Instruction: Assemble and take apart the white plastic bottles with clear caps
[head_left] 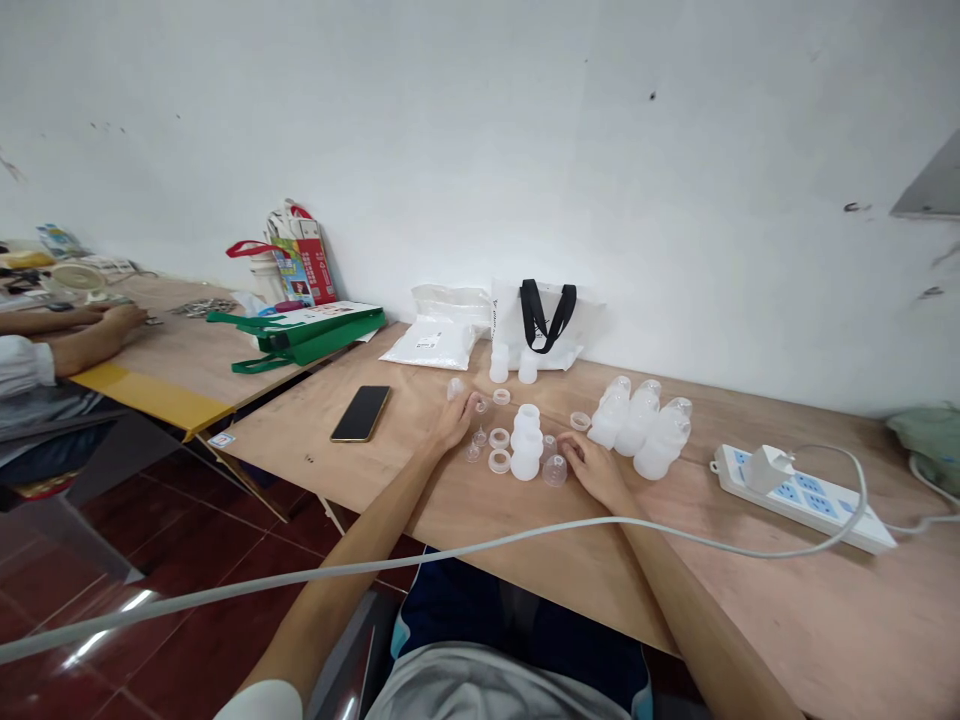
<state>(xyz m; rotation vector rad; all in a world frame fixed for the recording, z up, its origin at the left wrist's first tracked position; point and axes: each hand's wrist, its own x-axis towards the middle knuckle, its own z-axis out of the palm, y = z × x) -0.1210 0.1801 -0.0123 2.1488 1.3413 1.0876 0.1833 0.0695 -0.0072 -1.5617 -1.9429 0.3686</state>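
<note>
Translucent plastic bottle parts (pixel 526 442), ringed and domed, lie between the left hand (pixel 454 422) and right hand (pixel 594 470), both open, gripping nothing.

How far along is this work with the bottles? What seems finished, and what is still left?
Three frosted bottles on the right look finished, with clear tops on. In hand: the right hand lies open beside a clear cup-shaped piece, and the left hand lies open near small clear parts. Left, it seems: loose clear rings and two topless bottles by the wall.

Plywood table (pixel 570 570) — phone (pixel 361 413) left, bottles (pixel 639 425) right
</note>
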